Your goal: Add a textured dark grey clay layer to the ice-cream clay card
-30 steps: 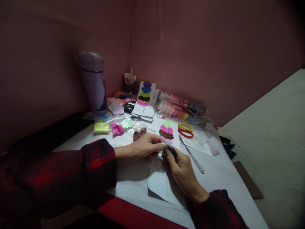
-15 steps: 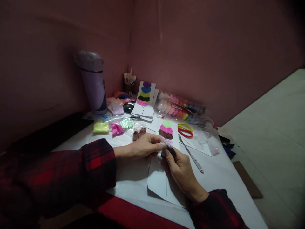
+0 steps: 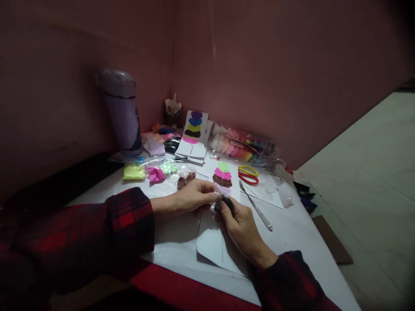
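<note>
Both my hands meet at the middle of the white table [image 3: 175,246]. My right hand [image 3: 238,224] is closed round a small lump of black clay [image 3: 227,203]. My left hand [image 3: 194,196] pinches at the same lump with its fingertips. Under them lies a white paper card [image 3: 210,246] carrying stacked patches of green, pink, brown and pale purple clay [image 3: 222,177]. Both sleeves are red and black plaid.
A metal fork [image 3: 254,206] lies right of my hands, with yellow and red rubber bands [image 3: 248,175] beyond it. Bags of coloured clay [image 3: 155,172] sit at left, a purple tumbler [image 3: 121,114] behind them, a finished card [image 3: 193,134] and a clay pack [image 3: 246,147] by the wall.
The view has shifted slightly, so everything sits a little further left and up. My hands keep working the black lump in the same spot.
</note>
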Demonstrator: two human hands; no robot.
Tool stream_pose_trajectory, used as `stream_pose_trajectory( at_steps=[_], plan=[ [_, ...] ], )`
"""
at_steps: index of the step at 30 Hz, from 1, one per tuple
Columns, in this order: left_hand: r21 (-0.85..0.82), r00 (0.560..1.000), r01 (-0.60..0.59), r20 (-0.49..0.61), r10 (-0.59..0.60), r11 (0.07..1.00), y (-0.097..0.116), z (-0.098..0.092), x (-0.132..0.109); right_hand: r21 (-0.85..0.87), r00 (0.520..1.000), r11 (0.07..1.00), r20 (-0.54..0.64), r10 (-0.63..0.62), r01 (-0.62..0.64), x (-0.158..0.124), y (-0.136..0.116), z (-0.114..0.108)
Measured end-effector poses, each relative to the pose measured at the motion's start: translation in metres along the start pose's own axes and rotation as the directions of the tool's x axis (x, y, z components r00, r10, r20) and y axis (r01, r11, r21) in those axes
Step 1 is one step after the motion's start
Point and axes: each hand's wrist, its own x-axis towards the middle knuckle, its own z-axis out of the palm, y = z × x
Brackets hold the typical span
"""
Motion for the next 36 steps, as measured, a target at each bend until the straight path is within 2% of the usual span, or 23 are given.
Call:
stream_pose_trajectory(
  at_steps=[11,15,22,28,36],
  plan=[
    [0.003,1.0,-0.017,-0.011,0.017,1.0,-0.0055,-0.0015,0.0003,0.016,1.0,1.0,-0.021,0.011,-0.011,0.0003,-0.0019,0.0001],
    [-0.009,0.999,-0.007,-0.05,0.006,1.0,-0.0042,0.0002,-0.0007,0.048,0.998,0.998,-0.035,0.049,-0.048,0.0,-0.0026,0.0012],
    [-0.117,0.997,0.007,-0.078,-0.017,0.993,-0.002,0.0006,-0.0017,0.266,0.983,0.95,-0.034,0.18,-0.165,0.0007,-0.0073,0.002],
    [-0.225,0.985,0.024,-0.162,-0.062,0.974,0.0003,0.0017,-0.0019,0.442,0.956,0.863,-0.04,0.291,-0.245,0.0035,-0.0078,0.0025],
    [-0.172,0.983,0.094,-0.137,-0.119,0.981,0.0008,-0.0006,-0.0018,0.466,0.954,0.853,-0.056,0.294,-0.235,0.0041,-0.0042,0.0035]
  ],
)
